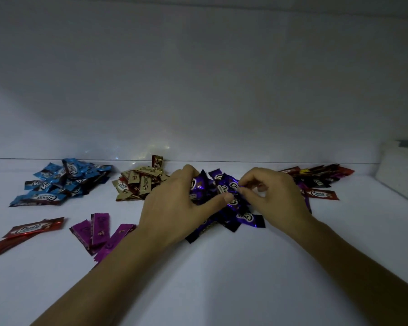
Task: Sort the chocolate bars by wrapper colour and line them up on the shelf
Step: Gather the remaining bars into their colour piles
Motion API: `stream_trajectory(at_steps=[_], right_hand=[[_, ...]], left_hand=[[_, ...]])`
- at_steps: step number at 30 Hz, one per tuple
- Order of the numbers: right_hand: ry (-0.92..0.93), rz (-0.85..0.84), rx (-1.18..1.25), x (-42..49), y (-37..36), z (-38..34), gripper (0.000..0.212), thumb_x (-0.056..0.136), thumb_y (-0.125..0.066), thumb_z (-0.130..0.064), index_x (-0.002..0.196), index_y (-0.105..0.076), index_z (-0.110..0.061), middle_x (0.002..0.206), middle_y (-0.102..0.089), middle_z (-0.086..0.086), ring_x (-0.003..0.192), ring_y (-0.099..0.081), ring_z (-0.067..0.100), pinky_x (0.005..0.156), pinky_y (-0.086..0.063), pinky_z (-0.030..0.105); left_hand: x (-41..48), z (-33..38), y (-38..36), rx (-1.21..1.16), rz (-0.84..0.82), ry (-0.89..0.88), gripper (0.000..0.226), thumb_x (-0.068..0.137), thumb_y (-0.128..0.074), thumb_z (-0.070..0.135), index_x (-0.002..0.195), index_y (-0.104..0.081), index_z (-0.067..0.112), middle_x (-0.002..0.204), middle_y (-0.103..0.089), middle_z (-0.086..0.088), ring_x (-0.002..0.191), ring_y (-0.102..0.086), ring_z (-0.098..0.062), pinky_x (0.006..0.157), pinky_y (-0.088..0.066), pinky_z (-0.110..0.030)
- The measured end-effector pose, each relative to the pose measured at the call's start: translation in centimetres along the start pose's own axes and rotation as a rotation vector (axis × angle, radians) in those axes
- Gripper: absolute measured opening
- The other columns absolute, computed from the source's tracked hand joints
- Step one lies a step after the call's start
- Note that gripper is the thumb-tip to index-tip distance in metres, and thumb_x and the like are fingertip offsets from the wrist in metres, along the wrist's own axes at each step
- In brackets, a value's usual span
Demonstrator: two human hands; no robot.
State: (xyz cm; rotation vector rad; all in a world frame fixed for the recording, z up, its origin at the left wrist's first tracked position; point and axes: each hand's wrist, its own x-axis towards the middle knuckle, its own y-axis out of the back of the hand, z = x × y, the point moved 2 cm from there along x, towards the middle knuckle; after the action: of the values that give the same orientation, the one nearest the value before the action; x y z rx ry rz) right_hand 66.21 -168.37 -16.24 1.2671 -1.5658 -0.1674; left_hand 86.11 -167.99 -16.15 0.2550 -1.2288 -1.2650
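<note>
A: Where are your hands?
B: Your left hand point(174, 203) curls its fingers over the dark purple pile point(243, 217) on the shelf point(222, 267); your right hand point(278, 196) pinches one purple bar point(231, 184) by its end.
A: And the rest?
B: The blue pile point(64, 184) and cream pile point(139, 182) lie back left, magenta bars point(97, 229) and red bars point(31, 229) in front, a mixed pile point(316, 177) right; the white box point(398, 170) hides its inside

White shelf point(222, 278) carries blue bars point(64, 182), beige bars point(137, 184) and purple bars point(244, 217).
</note>
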Motion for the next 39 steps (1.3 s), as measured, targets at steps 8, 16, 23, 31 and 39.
stream_trajectory(at_steps=[8, 16, 23, 31, 39], right_hand=[[0.032, -0.099, -0.026, -0.3, -0.5, 0.2, 0.016, 0.085, -0.067, -0.023, 0.100, -0.069, -0.022, 0.091, -0.063, -0.012, 0.086, -0.057, 0.004, 0.077, -0.051, 0.029], [-0.002, -0.097, 0.035, 0.6, 0.7, -0.5, 0.016, 0.087, -0.061, -0.034, 0.096, -0.071, -0.026, 0.093, -0.065, -0.012, 0.089, -0.058, 0.006, 0.081, -0.050, 0.034], [-0.181, -0.127, -0.051, 1.3, 6.8, 5.7, 0.011, 0.086, -0.063, -0.033, 0.089, -0.071, -0.026, 0.094, -0.065, -0.009, 0.089, -0.061, 0.009, 0.083, -0.051, 0.036], [-0.494, 0.020, -0.214, -1.8, 10.0, 17.1, 0.056, 0.086, -0.059, -0.047, 0.133, -0.052, -0.018, 0.133, -0.050, 0.016, 0.115, -0.052, 0.029, 0.100, -0.042, 0.040], [-0.533, 0.155, 0.021, -1.5, 9.4, 19.1, 0.053, 0.087, -0.061, -0.043, 0.131, -0.047, -0.018, 0.132, -0.046, 0.010, 0.103, -0.053, 0.016, 0.087, -0.040, 0.027]], left_hand=[[-1.0, -0.8, -3.1, 0.161, -0.501, -0.052, 0.087, 0.078, -0.014, 0.079, 0.151, 0.005, 0.036, 0.160, 0.014, 0.008, 0.146, 0.012, -0.010, 0.118, 0.004, -0.045], [-0.9, -0.5, -1.7, 0.138, -0.326, -0.139, 0.093, 0.071, -0.007, 0.083, 0.150, 0.011, 0.036, 0.156, 0.018, 0.016, 0.140, 0.026, -0.001, 0.118, 0.013, -0.043], [-1.0, 3.4, -1.0, 0.134, -0.196, -0.423, 0.068, 0.089, -0.034, 0.064, 0.148, -0.029, 0.030, 0.160, -0.008, 0.009, 0.146, 0.008, -0.005, 0.118, 0.004, -0.028], [-0.4, 11.4, -8.3, -0.001, -0.450, -0.298, 0.079, 0.089, -0.042, 0.064, 0.152, -0.007, 0.032, 0.160, 0.013, 0.006, 0.145, 0.021, -0.014, 0.112, 0.010, -0.031], [5.5, 13.1, -16.2, 0.156, -0.433, 0.159, 0.094, 0.084, -0.032, 0.076, 0.153, -0.003, 0.019, 0.159, 0.012, -0.015, 0.142, 0.015, -0.046, 0.115, 0.003, -0.056]])
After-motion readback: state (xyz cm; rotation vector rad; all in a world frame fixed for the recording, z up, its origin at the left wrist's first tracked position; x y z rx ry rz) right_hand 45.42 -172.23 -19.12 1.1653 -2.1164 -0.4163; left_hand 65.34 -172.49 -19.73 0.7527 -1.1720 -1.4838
